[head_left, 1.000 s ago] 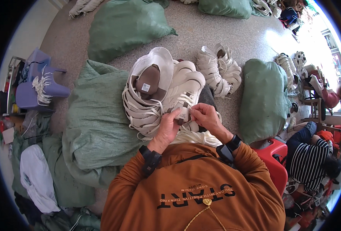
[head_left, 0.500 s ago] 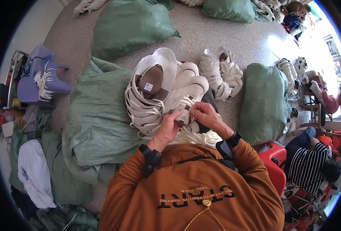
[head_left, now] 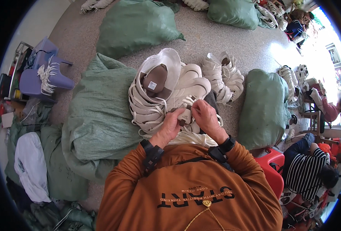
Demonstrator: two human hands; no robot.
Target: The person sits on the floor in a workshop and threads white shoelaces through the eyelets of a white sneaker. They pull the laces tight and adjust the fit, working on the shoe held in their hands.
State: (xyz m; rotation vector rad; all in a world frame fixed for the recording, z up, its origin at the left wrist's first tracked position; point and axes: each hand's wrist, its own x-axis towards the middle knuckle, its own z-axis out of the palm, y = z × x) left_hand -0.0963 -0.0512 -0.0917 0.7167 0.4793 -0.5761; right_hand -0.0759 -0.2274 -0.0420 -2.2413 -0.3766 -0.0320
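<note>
1. Centre of frame: person in an orange long-sleeved top, seen from above, both hands up against a heap of white sandals (head_left: 166, 96).
2. Left hand (head_left: 170, 127) just left of centre, fingers curled in and closed on a small white strap piece (head_left: 186, 114) with a brown tip; thumb pressed against it.
3. Right hand (head_left: 207, 117) just right of the left hand, touching it; fingertips pinched shut on the same strap piece from the right side. How much of the piece each hand covers, cannot tell.
4. Strap piece sits between the two hands, right on the lower edge of the sandal heap, dead centre of the frame.
5. Heap: white straps and soles stacked loosely, one brown insole (head_left: 155, 81) facing up near its top left.
6. Heap rests on a green sack (head_left: 97, 119) spreading to the left of centre.
7. Second bundle of white sandals (head_left: 222, 77) on the speckled floor just right of the heap.
8. Full green sack (head_left: 263, 106) standing right of that bundle; another green sack (head_left: 136, 27) at upper centre-left.
9. Purple plastic stool (head_left: 43, 73) at far left, white strips draped on it.
10. Red plastic stool (head_left: 270, 169) at lower right, beside the person.
11. Another person in a striped top (head_left: 305, 175) at lower right edge, hands not visible.
</note>
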